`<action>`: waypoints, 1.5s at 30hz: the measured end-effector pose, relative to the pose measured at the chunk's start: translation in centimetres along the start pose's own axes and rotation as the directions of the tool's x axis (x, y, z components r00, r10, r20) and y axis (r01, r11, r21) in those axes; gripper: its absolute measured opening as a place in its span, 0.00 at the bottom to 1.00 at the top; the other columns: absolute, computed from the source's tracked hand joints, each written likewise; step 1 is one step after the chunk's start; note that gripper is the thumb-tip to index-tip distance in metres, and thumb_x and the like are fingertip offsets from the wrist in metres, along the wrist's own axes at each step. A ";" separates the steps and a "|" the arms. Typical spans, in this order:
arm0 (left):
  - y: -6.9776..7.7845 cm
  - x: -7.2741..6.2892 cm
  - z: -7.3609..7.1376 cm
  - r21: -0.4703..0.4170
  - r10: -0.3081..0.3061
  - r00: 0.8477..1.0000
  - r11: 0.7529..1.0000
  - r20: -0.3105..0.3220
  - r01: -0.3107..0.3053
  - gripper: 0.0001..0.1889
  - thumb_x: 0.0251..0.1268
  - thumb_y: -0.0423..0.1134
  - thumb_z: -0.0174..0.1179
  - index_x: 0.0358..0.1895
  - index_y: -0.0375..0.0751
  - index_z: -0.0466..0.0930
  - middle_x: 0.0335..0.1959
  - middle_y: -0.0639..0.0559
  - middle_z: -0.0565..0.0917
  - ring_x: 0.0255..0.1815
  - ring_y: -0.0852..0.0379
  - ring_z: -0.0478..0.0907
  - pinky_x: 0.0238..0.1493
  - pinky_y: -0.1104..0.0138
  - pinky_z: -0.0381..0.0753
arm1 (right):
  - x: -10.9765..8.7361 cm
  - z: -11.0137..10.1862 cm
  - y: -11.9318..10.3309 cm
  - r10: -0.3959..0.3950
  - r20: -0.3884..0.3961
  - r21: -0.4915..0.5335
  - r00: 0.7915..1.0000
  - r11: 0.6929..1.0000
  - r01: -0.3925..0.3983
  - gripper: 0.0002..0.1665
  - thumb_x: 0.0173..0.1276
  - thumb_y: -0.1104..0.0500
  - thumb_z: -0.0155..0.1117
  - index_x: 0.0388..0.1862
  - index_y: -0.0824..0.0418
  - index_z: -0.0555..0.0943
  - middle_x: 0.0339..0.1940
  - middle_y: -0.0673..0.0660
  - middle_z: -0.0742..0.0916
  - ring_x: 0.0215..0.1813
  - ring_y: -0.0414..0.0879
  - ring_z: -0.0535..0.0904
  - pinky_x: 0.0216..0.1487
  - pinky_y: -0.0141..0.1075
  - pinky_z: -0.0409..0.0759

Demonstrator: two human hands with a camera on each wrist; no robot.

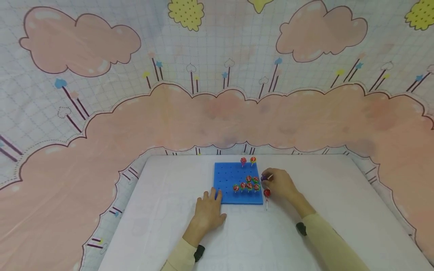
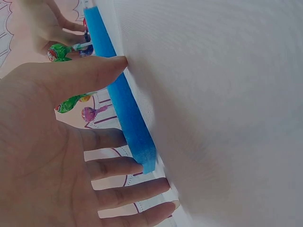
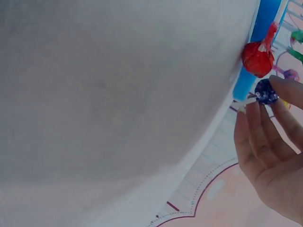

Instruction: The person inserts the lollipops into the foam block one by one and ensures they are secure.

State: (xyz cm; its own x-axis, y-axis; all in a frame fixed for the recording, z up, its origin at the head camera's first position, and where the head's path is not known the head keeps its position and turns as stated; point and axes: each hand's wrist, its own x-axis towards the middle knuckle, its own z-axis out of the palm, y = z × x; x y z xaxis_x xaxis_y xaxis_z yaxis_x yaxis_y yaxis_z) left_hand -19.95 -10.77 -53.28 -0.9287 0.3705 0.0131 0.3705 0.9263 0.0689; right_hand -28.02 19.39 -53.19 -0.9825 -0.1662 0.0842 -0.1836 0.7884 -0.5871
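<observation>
My right hand (image 1: 278, 182) pinches a dark purple-blue lollipop (image 3: 266, 91) by its wrapped head, just right of the blue foam board (image 1: 226, 175). Its white stick points away from the board in the head view. A red lollipop (image 1: 267, 193) lies on the table close to that hand, along the board's right side. My left hand (image 1: 207, 211) has its fingers spread, fingertips at the board's front left corner. Several wrapped lollipops (image 1: 249, 186) stand upright in the board's front right holes, and a pink one (image 1: 243, 160) and a yellow-red one (image 1: 253, 160) stand at the back edge.
The board has rows of small holes across its left and middle. It lies on a white-covered table (image 1: 169, 188), near the back edge. Behind hangs a patterned curtain (image 1: 217, 116) with pink clouds.
</observation>
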 end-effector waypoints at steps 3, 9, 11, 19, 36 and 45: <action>0.1 0.0 -0.1 -0.003 0.000 1.000 1.000 0.003 0.000 0.43 0.61 0.57 0.72 0.74 0.33 0.71 0.71 0.33 0.71 0.65 0.35 0.74 0.56 0.43 0.80 | 0.1 -0.3 -0.2 -0.039 -0.043 -0.011 0.998 0.999 0.039 0.14 0.70 0.60 0.73 0.53 0.59 0.87 0.44 0.54 0.90 0.45 0.50 0.84 0.46 0.45 0.85; 0.1 0.0 -0.1 -0.008 -0.008 1.000 1.000 0.015 0.008 0.43 0.61 0.57 0.71 0.74 0.34 0.71 0.72 0.33 0.71 0.66 0.35 0.73 0.58 0.42 0.79 | 0.5 -0.8 -0.5 -0.095 -0.157 0.041 0.983 0.994 0.103 0.14 0.70 0.62 0.73 0.53 0.61 0.86 0.46 0.57 0.90 0.44 0.51 0.86 0.48 0.48 0.87; 0.1 0.1 -0.1 -0.006 -0.008 1.000 1.000 0.018 0.008 0.43 0.62 0.57 0.71 0.75 0.34 0.71 0.72 0.33 0.71 0.67 0.35 0.73 0.59 0.42 0.78 | 0.8 -0.9 -0.7 -0.091 -0.184 0.078 0.979 0.991 0.107 0.14 0.70 0.62 0.73 0.53 0.60 0.85 0.46 0.56 0.90 0.45 0.51 0.86 0.49 0.48 0.87; 0.0 0.1 0.1 -0.008 -0.010 1.000 1.000 0.017 0.010 0.43 0.61 0.57 0.71 0.74 0.34 0.71 0.72 0.33 0.71 0.67 0.34 0.73 0.59 0.42 0.78 | 1.8 -1.0 -2.0 -0.089 -0.277 0.148 0.957 0.980 0.134 0.14 0.69 0.63 0.73 0.52 0.59 0.83 0.47 0.57 0.89 0.48 0.52 0.87 0.51 0.48 0.87; 0.0 0.1 -0.1 -0.003 0.002 1.000 1.000 0.003 -0.002 0.44 0.60 0.56 0.72 0.74 0.33 0.71 0.72 0.33 0.71 0.65 0.35 0.73 0.57 0.43 0.79 | 3.3 0.0 -3.1 -0.091 -0.312 0.250 0.946 0.952 0.174 0.19 0.68 0.66 0.73 0.57 0.62 0.84 0.52 0.60 0.89 0.53 0.55 0.88 0.53 0.44 0.87; 0.0 0.1 -0.2 -0.006 -0.003 1.000 1.000 0.009 0.003 0.44 0.61 0.57 0.72 0.74 0.33 0.71 0.72 0.33 0.71 0.66 0.36 0.73 0.57 0.43 0.79 | 3.3 0.8 -4.2 -0.073 -0.274 0.299 0.959 0.941 0.157 0.18 0.68 0.67 0.73 0.55 0.62 0.83 0.51 0.60 0.88 0.52 0.55 0.88 0.54 0.44 0.86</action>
State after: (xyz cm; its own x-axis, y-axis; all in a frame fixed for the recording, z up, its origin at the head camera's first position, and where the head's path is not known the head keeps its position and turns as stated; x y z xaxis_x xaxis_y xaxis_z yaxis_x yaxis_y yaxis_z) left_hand -20.02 -10.76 -53.12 -0.9297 0.3683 0.0038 0.3675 0.9270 0.0749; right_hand -30.50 14.99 -51.08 -0.9372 -0.0544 0.3444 -0.3180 0.5389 -0.7801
